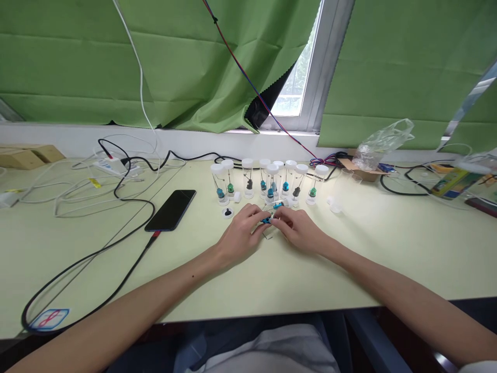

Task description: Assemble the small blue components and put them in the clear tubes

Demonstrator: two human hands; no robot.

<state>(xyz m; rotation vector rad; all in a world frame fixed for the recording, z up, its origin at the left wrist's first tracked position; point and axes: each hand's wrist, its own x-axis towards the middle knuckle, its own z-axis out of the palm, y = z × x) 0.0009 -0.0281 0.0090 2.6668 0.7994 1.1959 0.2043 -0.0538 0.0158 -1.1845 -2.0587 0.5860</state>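
Note:
My left hand (246, 228) and my right hand (298, 229) meet above the table, fingertips pinched around a small blue part (266, 220). Its exact kind is too small to tell, and fingers cover some of it. Just beyond the fingers lies another blue piece (278, 205) beside clear plastic. A thin bent metal piece (267, 237) shows below the fingertips. Behind the hands stand several clear, white-capped tubes (248, 181), with small blue, green or black figures on thin rods inside. Left of them, a round white cap (227, 212) bears a black bit.
A phone (171, 210) lies at left, plugged into a black cable (134, 270) that loops to the table's front edge. White cords and a power strip (116, 166) sit back left. At back right are a cardboard box (363, 173) with a plastic bag and a yellow-labelled container (458, 181).

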